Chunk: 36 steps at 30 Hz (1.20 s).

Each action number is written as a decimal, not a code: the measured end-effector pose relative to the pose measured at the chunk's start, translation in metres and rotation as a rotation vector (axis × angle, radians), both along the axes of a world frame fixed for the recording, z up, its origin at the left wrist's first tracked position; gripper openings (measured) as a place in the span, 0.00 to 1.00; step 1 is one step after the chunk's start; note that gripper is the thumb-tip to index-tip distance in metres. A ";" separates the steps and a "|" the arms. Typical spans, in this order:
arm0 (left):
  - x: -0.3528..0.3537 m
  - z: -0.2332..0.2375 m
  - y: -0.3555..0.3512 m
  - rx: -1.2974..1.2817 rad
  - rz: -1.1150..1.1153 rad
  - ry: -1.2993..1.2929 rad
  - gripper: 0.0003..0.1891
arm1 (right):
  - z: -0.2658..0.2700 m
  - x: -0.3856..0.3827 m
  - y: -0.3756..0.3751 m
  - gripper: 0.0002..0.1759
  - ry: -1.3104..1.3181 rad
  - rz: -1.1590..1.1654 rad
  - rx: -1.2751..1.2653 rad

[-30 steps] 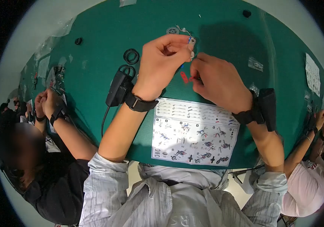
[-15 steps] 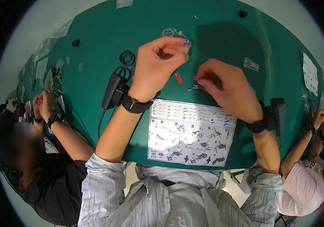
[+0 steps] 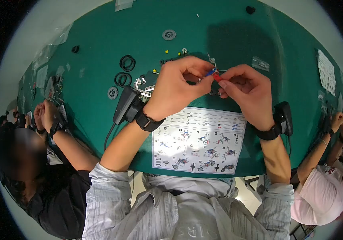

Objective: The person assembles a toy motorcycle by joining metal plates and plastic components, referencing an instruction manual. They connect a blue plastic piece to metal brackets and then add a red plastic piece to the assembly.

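My left hand (image 3: 183, 82) pinches a small assembly with a blue part (image 3: 211, 72) and thin metal pieces. From the other side, my right hand (image 3: 248, 90) grips a red piece (image 3: 217, 77) between thumb and fingers. The red piece meets the blue part, and the fingertips of both hands nearly touch. A printed instruction sheet (image 3: 197, 140) lies flat below both hands. Left of my left hand are white perforated parts (image 3: 144, 91), black rubber rings (image 3: 127, 63) and a grey wheel (image 3: 112, 93).
Another grey wheel (image 3: 169, 35) lies farther up the green table (image 3: 99, 40). A small clear bag (image 3: 260, 64) is at the right. People work at both sides; a co-worker's hands (image 3: 47, 114) are at the left. Another sheet (image 3: 326, 72) lies far right.
My left hand has moved right and down with the blue assembly. My right hand has brought the red piece up against it. Small parts formerly hidden behind my left hand now show.
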<state>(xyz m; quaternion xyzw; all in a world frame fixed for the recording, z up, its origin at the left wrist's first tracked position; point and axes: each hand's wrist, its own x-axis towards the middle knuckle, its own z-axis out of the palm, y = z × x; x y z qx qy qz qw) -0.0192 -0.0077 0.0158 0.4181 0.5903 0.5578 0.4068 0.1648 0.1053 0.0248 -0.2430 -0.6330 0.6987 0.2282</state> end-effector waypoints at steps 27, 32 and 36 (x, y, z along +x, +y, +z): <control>0.006 0.000 -0.002 -0.025 -0.082 0.173 0.14 | -0.003 0.002 -0.007 0.07 -0.084 -0.064 0.030; 0.007 0.000 -0.002 -0.012 -0.089 0.180 0.15 | -0.004 0.003 -0.006 0.07 -0.111 -0.051 0.074; 0.007 -0.002 -0.002 -0.009 -0.091 0.181 0.14 | -0.006 0.003 -0.007 0.07 -0.099 -0.049 0.085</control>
